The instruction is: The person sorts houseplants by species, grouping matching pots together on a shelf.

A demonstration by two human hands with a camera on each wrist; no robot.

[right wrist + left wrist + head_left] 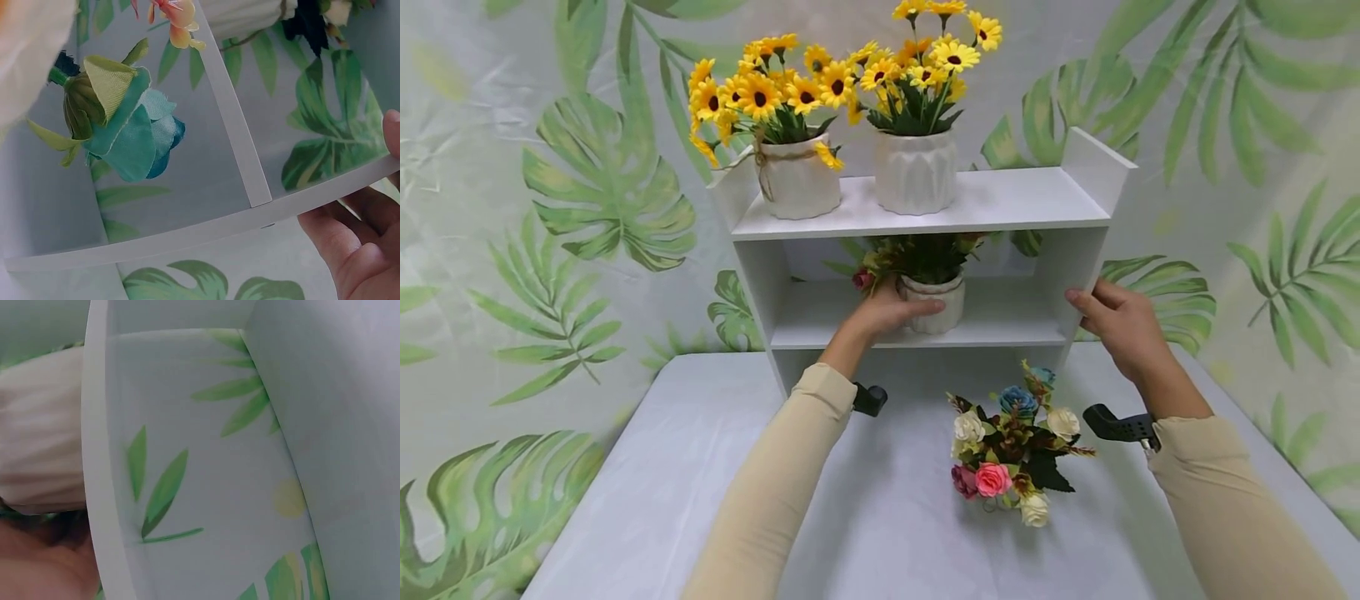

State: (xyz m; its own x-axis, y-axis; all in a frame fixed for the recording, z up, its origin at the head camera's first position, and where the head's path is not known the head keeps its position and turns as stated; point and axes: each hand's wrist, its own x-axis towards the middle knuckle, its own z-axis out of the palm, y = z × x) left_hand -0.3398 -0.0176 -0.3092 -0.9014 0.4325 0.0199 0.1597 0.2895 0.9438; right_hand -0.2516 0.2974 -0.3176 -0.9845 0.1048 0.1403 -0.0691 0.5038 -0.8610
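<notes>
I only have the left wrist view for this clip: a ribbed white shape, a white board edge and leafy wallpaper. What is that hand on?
Observer: The left hand grips a white ribbed pot of flowers on the middle shelf of a white shelf unit.
Operator: Where is the other hand?
Observer: The right hand holds the unit's right side panel, fingers curled round its edge.
Operator: Anything else on the unit?
Observer: Two white pots of yellow flowers stand on the top shelf.
Operator: And on the table?
Observer: A mixed bouquet lies in front of the unit.
</notes>
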